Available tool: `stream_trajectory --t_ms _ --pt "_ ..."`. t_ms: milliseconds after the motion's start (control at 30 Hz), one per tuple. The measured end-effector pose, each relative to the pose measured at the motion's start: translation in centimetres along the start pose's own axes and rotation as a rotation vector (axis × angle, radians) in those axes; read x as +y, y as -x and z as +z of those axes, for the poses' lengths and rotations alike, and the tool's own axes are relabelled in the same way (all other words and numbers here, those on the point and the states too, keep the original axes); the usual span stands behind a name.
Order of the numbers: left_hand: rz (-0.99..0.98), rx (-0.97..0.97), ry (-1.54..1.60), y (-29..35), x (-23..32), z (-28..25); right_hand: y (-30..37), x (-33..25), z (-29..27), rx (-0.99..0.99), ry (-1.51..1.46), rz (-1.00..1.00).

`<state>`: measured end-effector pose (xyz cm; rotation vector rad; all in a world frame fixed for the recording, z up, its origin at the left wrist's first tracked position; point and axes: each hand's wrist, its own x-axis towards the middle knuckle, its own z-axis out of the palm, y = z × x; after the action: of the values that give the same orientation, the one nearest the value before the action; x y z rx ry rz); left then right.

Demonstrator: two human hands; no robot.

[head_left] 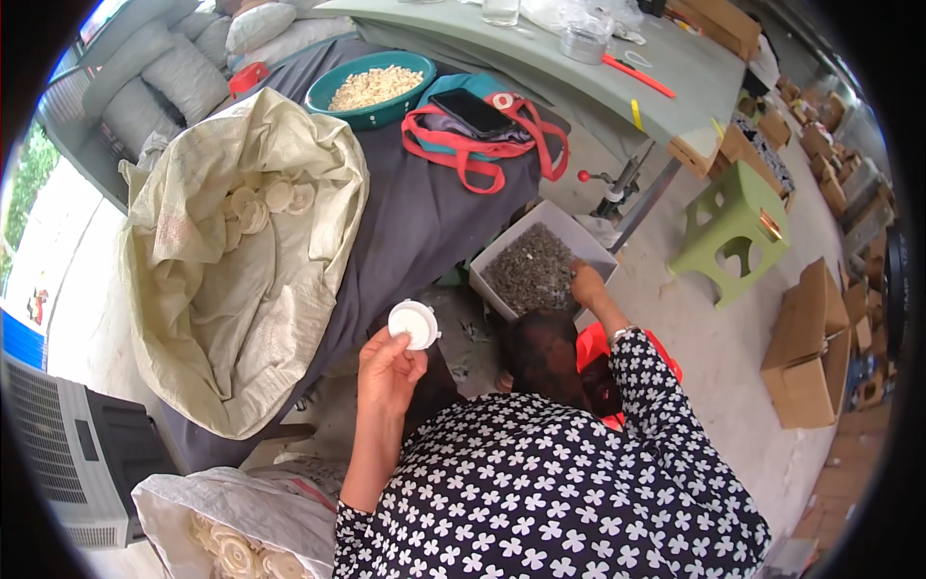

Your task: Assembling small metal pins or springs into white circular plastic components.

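Note:
Between the thumb and fingers of my left hand is a round white plastic cap with small tabs at its rim, held up above my lap. Over on the right, my right hand is at the inner right side of a white box. Its fingers are drawn together at the heap of small grey metal pieces in that box; whatever is between the fingertips is too small to make out. To the left, a large open woven sack holds several cream-coloured round plastic parts.
A teal bowl of small pale pieces and a red-and-teal bag with a phone lie on the dark-covered table. A white sack of round parts stands lower left. A green stool and cardboard boxes stand right.

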<state>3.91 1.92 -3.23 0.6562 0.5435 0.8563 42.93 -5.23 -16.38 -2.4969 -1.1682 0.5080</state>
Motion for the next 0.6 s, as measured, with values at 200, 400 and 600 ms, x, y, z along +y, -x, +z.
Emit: stream_trajectory --t_ms 200,400,600 --pt "-0.022 -0.063 0.044 -0.2 -0.1 0.4 -0.9 2.0 1.1 0.067 0.023 -0.076" --pt "-0.063 -0.215 0.209 -0.1 -0.6 0.9 3.7 -9.4 -2.6 -0.088 -0.890 -0.059" --pt "-0.122 -0.327 0.230 -0.4 -1.5 1.6 13.5 -21.5 -7.9 -0.450 -0.974 -0.702"
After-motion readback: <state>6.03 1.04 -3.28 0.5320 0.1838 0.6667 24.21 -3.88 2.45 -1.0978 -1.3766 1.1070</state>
